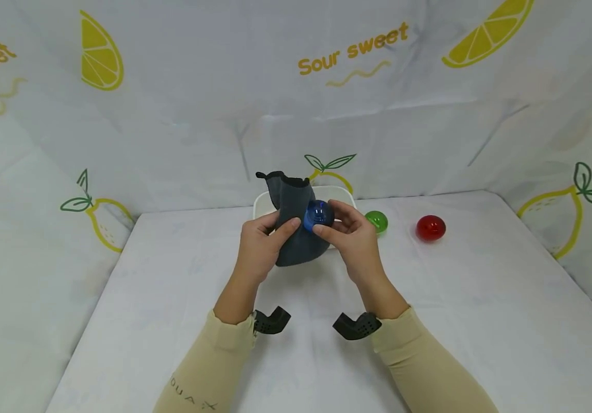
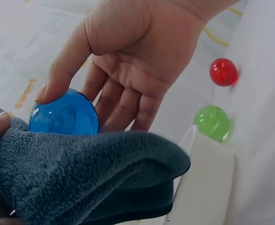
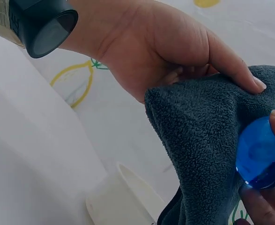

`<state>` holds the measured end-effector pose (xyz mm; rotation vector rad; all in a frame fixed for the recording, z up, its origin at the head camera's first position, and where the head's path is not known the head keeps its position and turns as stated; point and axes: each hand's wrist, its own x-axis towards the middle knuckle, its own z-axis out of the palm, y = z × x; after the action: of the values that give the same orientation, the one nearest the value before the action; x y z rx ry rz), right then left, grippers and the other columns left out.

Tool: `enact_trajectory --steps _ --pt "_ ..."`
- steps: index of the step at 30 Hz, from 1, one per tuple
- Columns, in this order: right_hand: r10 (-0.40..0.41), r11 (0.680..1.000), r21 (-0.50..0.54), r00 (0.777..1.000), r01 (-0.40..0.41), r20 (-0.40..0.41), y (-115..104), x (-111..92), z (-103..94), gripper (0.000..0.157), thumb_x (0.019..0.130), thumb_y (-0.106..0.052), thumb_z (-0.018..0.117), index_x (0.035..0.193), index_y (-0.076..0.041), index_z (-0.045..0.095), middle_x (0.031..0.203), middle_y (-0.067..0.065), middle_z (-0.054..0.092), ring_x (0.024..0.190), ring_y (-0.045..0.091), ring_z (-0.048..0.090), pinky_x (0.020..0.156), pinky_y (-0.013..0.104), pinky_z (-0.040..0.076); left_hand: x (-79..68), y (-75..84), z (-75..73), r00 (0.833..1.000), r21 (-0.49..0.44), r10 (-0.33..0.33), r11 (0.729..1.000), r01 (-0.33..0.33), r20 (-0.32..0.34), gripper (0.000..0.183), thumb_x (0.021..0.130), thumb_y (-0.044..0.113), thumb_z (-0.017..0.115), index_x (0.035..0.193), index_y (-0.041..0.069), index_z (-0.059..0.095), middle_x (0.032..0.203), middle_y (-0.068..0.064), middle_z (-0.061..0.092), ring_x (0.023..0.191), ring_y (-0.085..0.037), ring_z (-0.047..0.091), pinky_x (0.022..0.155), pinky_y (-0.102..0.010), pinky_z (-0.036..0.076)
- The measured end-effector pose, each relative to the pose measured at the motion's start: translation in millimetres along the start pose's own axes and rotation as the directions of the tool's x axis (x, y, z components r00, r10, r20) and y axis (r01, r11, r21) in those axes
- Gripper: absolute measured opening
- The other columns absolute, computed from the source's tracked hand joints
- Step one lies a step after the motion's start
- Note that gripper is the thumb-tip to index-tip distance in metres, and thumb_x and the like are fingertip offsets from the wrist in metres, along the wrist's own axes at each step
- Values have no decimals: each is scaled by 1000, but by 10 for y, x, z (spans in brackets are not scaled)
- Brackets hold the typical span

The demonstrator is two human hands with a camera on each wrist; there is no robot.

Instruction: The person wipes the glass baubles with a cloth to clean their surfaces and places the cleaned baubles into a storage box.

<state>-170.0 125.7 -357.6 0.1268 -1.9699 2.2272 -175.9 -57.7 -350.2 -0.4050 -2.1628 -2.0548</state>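
My left hand (image 1: pixel 260 244) grips a dark grey-blue towel (image 1: pixel 296 244), thumb on its near face, above the front of a white container (image 1: pixel 344 196). The fleecy cloth hangs folded, its dark-edged end standing up at the top. Between thumb and fingers of my right hand (image 1: pixel 355 232) is a clear blue ball (image 1: pixel 319 213), held against the towel. In the left wrist view the blue ball (image 2: pixel 64 115) sits right at the towel's upper edge, which hides its lower part. The right wrist view shows the left thumb pressing on the towel (image 3: pixel 198 126) beside the ball.
A green ball (image 1: pixel 377 221) lies just right of the container, and a red ball (image 1: pixel 431 228) farther right. All rest on a white-covered table (image 1: pixel 172 321). A white curtain with lemon prints (image 1: pixel 198 115) rises behind the table and at both sides.
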Motion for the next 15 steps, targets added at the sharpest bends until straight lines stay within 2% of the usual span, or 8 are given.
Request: enact_trajectory --steps 6,10,15 --pt "38 999 -1 996 -38 79 5 5 -11 64 79 5 75 139 -5 52 125 15 61 100 13 66 84 23 57 -8 13 0 998 74 52 996 -53 24 39 90 26 73 127 15 68 128 -1 67 122 -13 60 94 -36 55" --pt "28 999 -29 992 -25 123 26 5 -13 71 78 8 75 142 -5 49 131 18 60 109 15 65 84 24 57 -23 24 9 995 97 96 990 -99 37 36 89 18 74 124 12 70 133 1 64 125 -14 58 92 -36 55" --pt "-7 990 -137 992 24 126 59 -3 -14 70 75 4 79 139 -10 53 137 10 59 119 19 62 84 26 58 -33 36 27 993 166 119 979 -119 6 33 88 20 74 121 14 72 126 2 68 121 -14 61 93 -38 55"
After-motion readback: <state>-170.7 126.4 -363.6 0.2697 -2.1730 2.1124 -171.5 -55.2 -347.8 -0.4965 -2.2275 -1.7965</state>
